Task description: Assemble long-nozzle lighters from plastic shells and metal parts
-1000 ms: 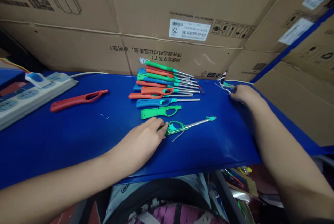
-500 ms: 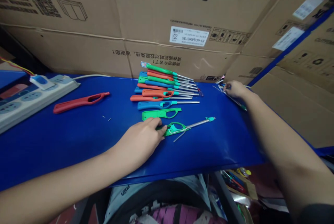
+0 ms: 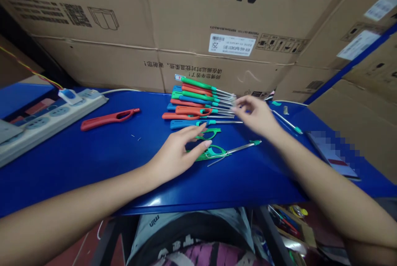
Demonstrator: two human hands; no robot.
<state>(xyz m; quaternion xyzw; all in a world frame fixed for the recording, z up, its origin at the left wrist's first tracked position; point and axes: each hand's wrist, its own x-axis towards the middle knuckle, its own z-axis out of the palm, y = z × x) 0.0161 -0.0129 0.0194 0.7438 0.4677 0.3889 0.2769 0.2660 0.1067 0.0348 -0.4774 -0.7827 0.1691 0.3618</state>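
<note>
My left hand, fingers apart and stretched out, hovers over or rests lightly on an opened green lighter; contact is unclear. This lighter has its trigger, wires and metal tube exposed, with a teal tip at the end. Just behind it a green half-shell is partly covered by my fingers. My right hand, fingers curled together, is at the metal tube ends of a row of stick lighters. What its fingers pinch, if anything, is hidden. A blue lighter lies frontmost in that row, below an orange lighter.
A red lighter shell lies at left near a white power strip. To the right are a loose metal tube with teal tip and a partly blurred flat phone-like object. A large cardboard box stands behind.
My right hand has come left from the loose parts at the right to the lighter tubes. My left hand has let go of the opened lighter and its fingers have spread. The view has shifted slightly.
</note>
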